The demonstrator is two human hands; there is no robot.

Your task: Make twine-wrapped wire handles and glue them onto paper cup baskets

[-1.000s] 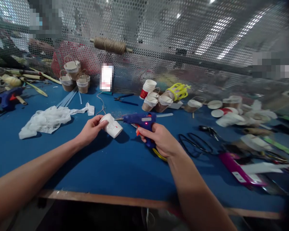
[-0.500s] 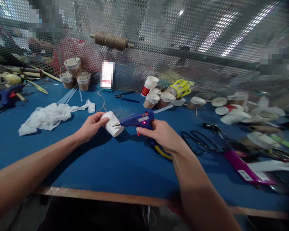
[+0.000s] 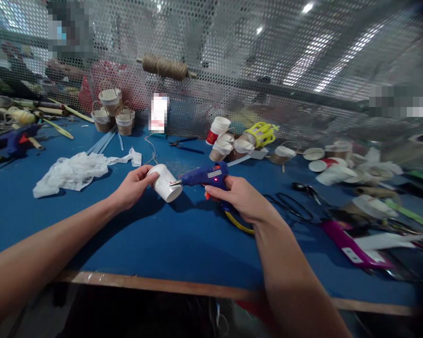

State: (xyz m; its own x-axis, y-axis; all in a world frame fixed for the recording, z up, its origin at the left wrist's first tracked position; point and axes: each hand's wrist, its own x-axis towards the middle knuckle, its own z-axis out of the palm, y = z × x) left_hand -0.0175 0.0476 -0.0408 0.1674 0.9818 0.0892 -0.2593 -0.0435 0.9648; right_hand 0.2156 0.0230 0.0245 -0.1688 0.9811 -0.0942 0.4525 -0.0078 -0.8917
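Tilted on its side above the blue table, a white paper cup (image 3: 165,184) is held near one end by my left hand (image 3: 136,187), thumb on its outside. My right hand (image 3: 239,196) grips a blue hot glue gun (image 3: 206,175) with a small red light lit on its body. The gun's metal nozzle points left and lies across the side of the cup; whether it touches I cannot tell. A clear glue stick (image 3: 241,160) sticks out of the gun's back. Twine (image 3: 154,152) shows just behind the cup.
White crumpled cloth (image 3: 74,173) lies to the left. Small twine-handled cups (image 3: 125,122) stand behind, more (image 3: 222,148) to the right. Pliers (image 3: 186,146), a twine spool (image 3: 165,67) on the mesh, black scissors (image 3: 292,206) and a purple power strip (image 3: 354,246) surround the work area.
The glue gun and my right hand have shifted slightly right, the nozzle now nearer the cup's lower end. My left hand still holds the cup; the whole view has tilted a little.
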